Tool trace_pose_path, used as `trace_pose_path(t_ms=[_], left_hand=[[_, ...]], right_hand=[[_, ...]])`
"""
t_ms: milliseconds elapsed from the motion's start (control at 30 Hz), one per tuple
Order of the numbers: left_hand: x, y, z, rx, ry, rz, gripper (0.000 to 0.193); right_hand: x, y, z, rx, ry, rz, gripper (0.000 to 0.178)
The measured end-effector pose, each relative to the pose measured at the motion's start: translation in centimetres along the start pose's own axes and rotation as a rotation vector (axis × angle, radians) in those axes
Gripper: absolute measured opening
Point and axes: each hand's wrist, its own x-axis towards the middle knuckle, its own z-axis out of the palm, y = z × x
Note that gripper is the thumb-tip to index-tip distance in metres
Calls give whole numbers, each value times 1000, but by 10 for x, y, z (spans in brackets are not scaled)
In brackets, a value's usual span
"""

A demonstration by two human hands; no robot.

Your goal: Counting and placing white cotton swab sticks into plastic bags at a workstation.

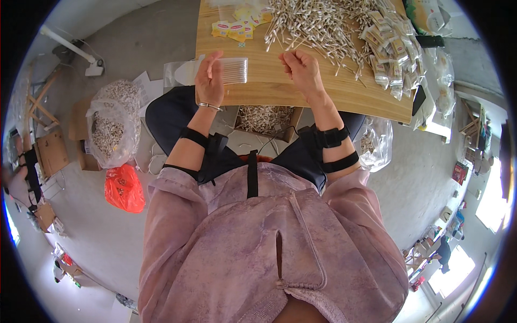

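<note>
From the head camera, the left hand point(209, 81) holds up one clear little bag of cotton swabs point(232, 70), with the fingers curled around the bag's left end and the rest of the bag sticking out to the right of the grip. The right hand point(299, 69) is a little way to the right of that bag, closed into a loose fist; it may be pinching a few swabs, but I cannot tell for sure. Both hands are over one wooden table point(280, 89). Just past the right hand lies one big pile of loose cotton swabs point(318, 24), far too many to count. To the right of that pile sits a heap of small filled packets point(393, 51), also too many to count. Past the held bag are a few yellow packets point(234, 28). Below the hands, under the table edge, one open box of swabs point(264, 117) shows. Far to the left of the grip, on the floor, stand one big clear sack point(112, 126) and one orange bag point(125, 188).
</note>
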Motion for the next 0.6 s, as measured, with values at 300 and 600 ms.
trace_pose_path(t_ms=[300, 600], left_hand=[[31, 94, 11, 82, -272, 23, 27], [9, 92, 15, -683, -165, -478, 15]], right_hand=[[-19, -21, 9, -219, -218, -267, 21], [-39, -38, 23, 396, -253, -214, 23]])
